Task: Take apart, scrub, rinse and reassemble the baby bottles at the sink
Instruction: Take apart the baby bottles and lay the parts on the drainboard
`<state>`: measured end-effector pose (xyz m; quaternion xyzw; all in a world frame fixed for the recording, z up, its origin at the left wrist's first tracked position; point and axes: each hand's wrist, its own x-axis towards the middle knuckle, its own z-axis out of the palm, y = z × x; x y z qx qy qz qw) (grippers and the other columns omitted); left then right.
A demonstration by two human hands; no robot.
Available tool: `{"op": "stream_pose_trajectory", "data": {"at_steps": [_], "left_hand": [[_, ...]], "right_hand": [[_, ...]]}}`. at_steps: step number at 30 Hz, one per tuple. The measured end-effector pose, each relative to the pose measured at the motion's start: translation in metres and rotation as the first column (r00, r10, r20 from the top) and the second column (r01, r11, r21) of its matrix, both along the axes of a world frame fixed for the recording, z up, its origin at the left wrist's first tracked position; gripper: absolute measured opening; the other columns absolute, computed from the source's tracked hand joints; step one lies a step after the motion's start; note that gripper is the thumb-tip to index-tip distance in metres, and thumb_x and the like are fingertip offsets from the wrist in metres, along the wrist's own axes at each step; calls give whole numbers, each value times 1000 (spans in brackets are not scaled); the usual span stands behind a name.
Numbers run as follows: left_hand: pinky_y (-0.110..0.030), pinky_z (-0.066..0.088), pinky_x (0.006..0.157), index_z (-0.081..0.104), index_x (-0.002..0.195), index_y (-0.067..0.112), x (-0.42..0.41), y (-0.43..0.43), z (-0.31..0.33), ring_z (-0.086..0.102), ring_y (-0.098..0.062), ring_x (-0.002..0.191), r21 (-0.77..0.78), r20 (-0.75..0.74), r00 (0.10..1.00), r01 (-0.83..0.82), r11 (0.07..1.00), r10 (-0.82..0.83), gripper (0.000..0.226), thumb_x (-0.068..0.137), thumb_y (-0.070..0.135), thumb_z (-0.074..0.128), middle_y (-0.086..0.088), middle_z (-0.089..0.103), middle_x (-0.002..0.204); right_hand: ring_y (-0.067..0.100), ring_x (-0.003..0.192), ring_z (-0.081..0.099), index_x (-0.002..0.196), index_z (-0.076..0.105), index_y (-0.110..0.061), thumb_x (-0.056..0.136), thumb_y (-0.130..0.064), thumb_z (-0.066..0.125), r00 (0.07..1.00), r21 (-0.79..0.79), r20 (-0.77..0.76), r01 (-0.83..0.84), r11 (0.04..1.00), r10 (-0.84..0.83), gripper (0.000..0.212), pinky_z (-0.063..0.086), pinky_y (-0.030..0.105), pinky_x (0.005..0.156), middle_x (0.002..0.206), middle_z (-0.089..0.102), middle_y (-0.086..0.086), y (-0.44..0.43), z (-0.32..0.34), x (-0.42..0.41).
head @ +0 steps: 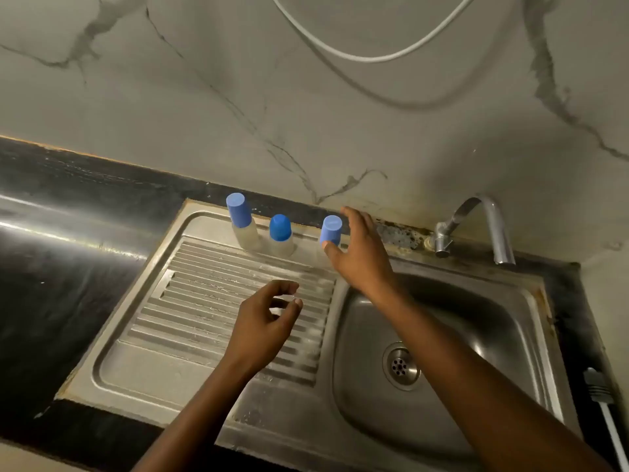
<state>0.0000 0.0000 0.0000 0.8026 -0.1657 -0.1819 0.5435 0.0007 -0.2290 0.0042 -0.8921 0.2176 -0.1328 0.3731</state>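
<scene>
**Standing in a row by the sink, three capped bottles, one hand spread round the last**

Each baby bottle has a pale, see-through body under a blue cap, and all three stand upright along the back edge of the drainboard [204, 284]. The left bottle [242, 226] is the tallest, and the middle bottle [281, 235] is shorter with a rounded cap. The right bottle [331, 229] lies between the thumb and fingers of the right hand [360, 253]. That hand is spread wide with straight fingers: the fingers are behind the cap and the thumb tip is in front, just under it. Whether the skin touches the bottle cannot be told. The left hand [265, 321] hovers over the drainboard ridges, well apart from the bottles, with its fingers loosely curled and holding nothing. The basin [476, 318] and tap [483, 216] lie to the right.
</scene>
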Motion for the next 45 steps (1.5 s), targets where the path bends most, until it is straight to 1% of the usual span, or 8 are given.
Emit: {"op": "stream_pose_trajectory", "data": {"at_steps": [12, 17, 21, 24, 28, 34, 43, 45], "left_hand": [[-17, 58, 79, 70, 123, 31, 5, -4, -4, 68, -5, 111, 21, 1, 1000, 4, 1000, -4, 24, 100, 25, 72, 19, 70, 124], [-31, 57, 97, 63, 136, 35, 6, -6, 0, 62, -1, 121, 10, 72, 997, 21, 1000, -22, 41, 97, 31, 76, 22, 65, 132], [-18, 42, 106, 51, 150, 35, 5, -8, 8, 53, 0, 134, 15, 225, 973, 50, 999, -52, 64, 92, 42, 80, 22, 57, 143], [-13, 42, 102, 51, 149, 36, 1, -6, 15, 55, 0, 132, 29, 256, 964, 62, 998, -67, 70, 88, 52, 82, 21, 59, 141], [-29, 56, 91, 62, 138, 35, -9, 4, 19, 68, -7, 113, 34, 267, 956, 117, 993, -121, 63, 84, 62, 80, 20, 70, 123], [-41, 59, 77, 72, 124, 30, -22, 19, 25, 73, -13, 91, 45, 304, 946, 104, 994, -113, 43, 89, 56, 78, 15, 76, 103], [-25, 52, 71, 78, 116, 27, -23, 31, 39, 71, -13, 80, -89, 126, 974, 200, 976, -188, 23, 94, 33, 81, 4, 78, 92], [-34, 54, 71, 79, 115, 26, -20, 33, 41, 70, -17, 79, -110, 69, 976, 215, 970, -208, 22, 95, 34, 81, -1, 77, 92]], "right_hand": [[25, 127, 63, 148, 55, -22, 98, -25, 73, 993, -156, -108, -64, 986, 47, 54, 53, 37, 98, 139, 67, 2, -20, -10, 28], [14, 110, 68, 135, 64, -21, 95, -35, 77, 1000, -45, 5, -23, 999, 24, 44, 49, 21, 86, 122, 73, -4, -20, 0, 12], [-1, 91, 68, 123, 70, -27, 89, -43, 82, 999, 150, 34, -19, 989, 14, 39, 56, 24, 81, 103, 71, -18, -9, 21, -12], [9, 94, 74, 118, 72, -22, 89, -44, 83, 999, 324, 24, -54, 944, 49, 38, 64, 33, 82, 105, 76, -8, 5, 35, -35], [18, 85, 79, 109, 74, -15, 88, -40, 85, 997, 527, 31, -72, 847, 66, 34, 66, 34, 72, 95, 80, 2, 27, 47, -64], [20, 74, 78, 105, 76, -10, 89, -43, 83, 994, 565, -10, -83, 821, 108, 38, 62, 28, 66, 88, 80, 4, 42, 59, -80], [17, 76, 75, 112, 78, -13, 85, -42, 80, 965, 574, 27, -227, 787, 259, 40, 59, 26, 69, 94, 80, 6, 38, 68, -84], [19, 83, 76, 114, 78, -15, 85, -43, 79, 953, 595, 50, -270, 757, 300, 40, 60, 25, 72, 99, 80, 5, 35, 69, -85]]}}
